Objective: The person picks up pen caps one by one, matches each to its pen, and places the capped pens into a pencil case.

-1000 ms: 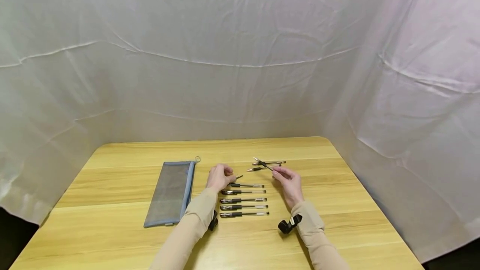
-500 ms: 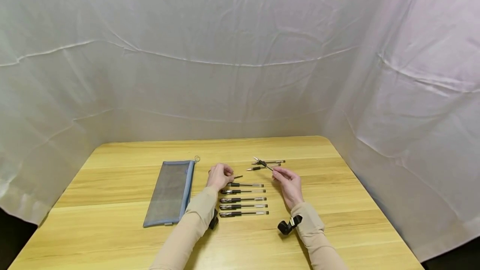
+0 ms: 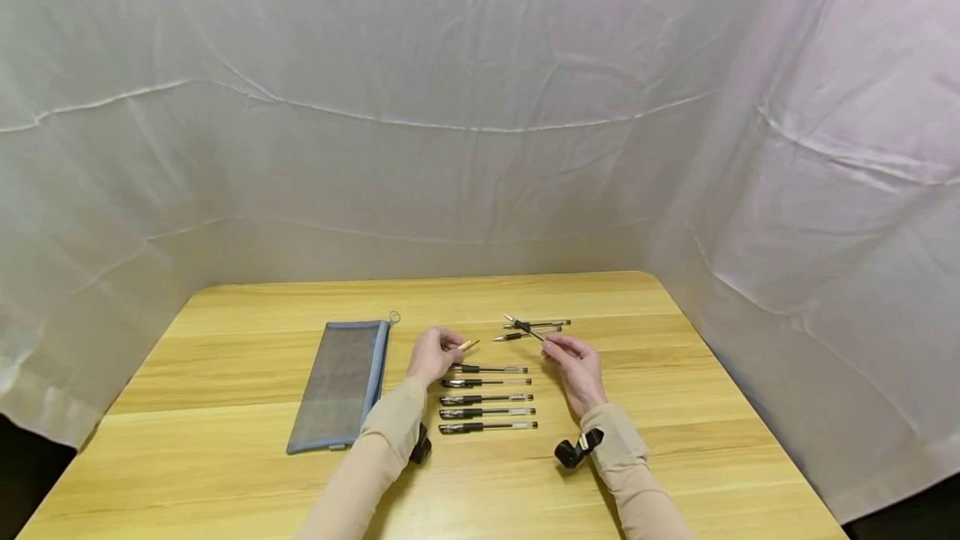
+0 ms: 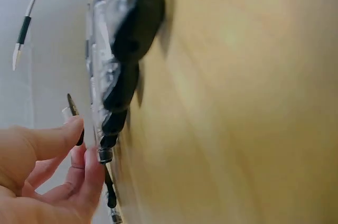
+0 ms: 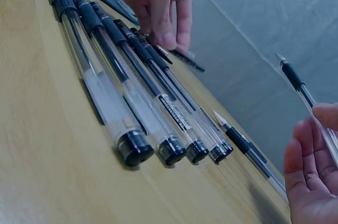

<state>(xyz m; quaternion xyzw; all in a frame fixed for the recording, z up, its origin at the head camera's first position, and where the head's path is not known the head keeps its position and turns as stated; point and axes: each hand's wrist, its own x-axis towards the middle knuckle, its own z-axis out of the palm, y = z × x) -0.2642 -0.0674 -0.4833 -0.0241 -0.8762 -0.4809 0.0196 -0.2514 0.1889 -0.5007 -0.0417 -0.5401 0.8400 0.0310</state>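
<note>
My left hand (image 3: 431, 356) pinches a small pen cap (image 4: 73, 106) between thumb and fingers, just beyond the far end of a row of pens; its black clip sticks out past the thumb and my fingers hide the rest. With thumb and fingertips my right hand (image 3: 577, 369) holds an uncapped gel pen (image 5: 293, 75) by its rear part. That pen has a black grip and slants up to the left, its bare tip toward the back. Several capped gel pens (image 3: 487, 413) lie side by side between my forearms, caps to the left.
Behind the held pen, two uncapped pens (image 3: 551, 324) lie on the wooden table (image 3: 675, 407). A grey mesh zip pouch (image 3: 337, 382) with blue edging lies flat left of my left arm. Pale cloth (image 3: 450, 173) hangs around the table.
My left hand has shifted slightly left, and the cap in it has turned, its end now angled upward. The right hand and its pen have barely moved.
</note>
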